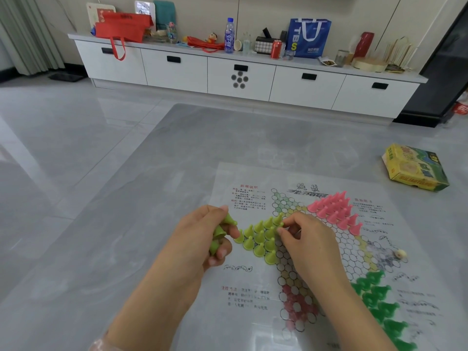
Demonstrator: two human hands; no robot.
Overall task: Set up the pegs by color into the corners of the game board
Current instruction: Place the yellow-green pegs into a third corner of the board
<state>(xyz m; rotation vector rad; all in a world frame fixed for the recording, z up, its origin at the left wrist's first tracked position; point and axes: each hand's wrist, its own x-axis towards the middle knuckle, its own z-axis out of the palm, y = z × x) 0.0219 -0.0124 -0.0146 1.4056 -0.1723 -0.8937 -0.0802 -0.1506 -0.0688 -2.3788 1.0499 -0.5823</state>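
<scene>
- Dark green pegs [379,300] filled the board's [253,287] near right corner.
- Left hand [202,239] clutched spare lime pegs [260,236]; right hand [301,236] pinched one into the nearly full left corner.
- Pink pegs [334,211] filled the far corner; other corners stood bare.

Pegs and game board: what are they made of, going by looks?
Yellow-green pegs: probably moulded plastic, one solid colour with a dull sheen and identical cone shapes. Game board: looks like a thin printed plastic or laminated sheet; it lies flat and glossy, and the grey table seems to show through it.
</scene>
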